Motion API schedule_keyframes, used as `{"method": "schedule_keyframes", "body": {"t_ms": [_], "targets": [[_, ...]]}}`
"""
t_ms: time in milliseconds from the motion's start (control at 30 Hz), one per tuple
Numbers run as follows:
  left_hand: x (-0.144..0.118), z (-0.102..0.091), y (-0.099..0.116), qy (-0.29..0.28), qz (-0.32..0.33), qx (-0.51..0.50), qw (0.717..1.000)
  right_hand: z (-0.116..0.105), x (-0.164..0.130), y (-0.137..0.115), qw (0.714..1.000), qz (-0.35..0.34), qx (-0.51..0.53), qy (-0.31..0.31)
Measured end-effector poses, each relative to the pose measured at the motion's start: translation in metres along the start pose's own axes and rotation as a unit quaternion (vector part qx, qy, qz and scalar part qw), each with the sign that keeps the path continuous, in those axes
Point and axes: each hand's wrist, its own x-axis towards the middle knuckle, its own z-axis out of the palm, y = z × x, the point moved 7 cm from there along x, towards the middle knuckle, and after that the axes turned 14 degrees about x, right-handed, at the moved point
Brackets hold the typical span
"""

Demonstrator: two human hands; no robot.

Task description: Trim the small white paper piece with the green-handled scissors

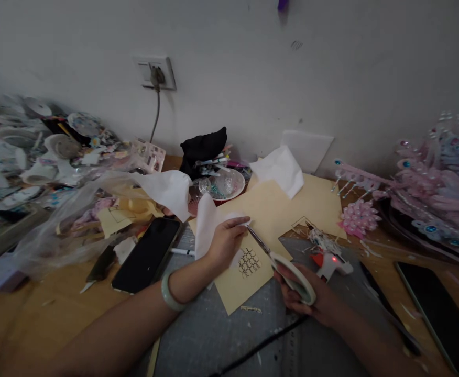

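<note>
My left hand point(226, 242), with a pale green bangle point(169, 293) on its wrist, pinches a piece of thin white cloth or felt point(206, 225). My right hand point(302, 293) is closed around scissors point(292, 275) with off-white handles. Their blade tips reach the white material just by my left fingertips; whether the blades are parted I cannot tell. Below lies a cream sheet point(233, 293) with a dark pattern of small rounded shapes point(249, 263). Beside my right hand rests a white and red glue gun point(334, 264) with a lit red light.
A grey cutting mat point(198, 330) carries a black cord point(261, 345). Phones lie to the left point(146, 254) and right point(439, 309). A craft knife point(99, 269) is at left. Pink beaded headbands point(429, 209) crowd the right; a dish point(229, 183) of beads stands at the back.
</note>
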Motion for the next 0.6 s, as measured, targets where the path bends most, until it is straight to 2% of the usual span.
{"method": "schedule_keyframes", "body": {"t_ms": [300, 600], "targets": [[0.0016, -0.0007, -0.0004, -0.001, 0.008, 0.002, 1.000, 0.0026, -0.0005, -0.0013, 1.000, 0.003, -0.008, 0.003], [0.0007, 0.0002, 0.0000, -0.010, 0.007, 0.013, 1.000, -0.0068, 0.0036, 0.0046, 1.000, 0.007, 0.000, -0.013]]}}
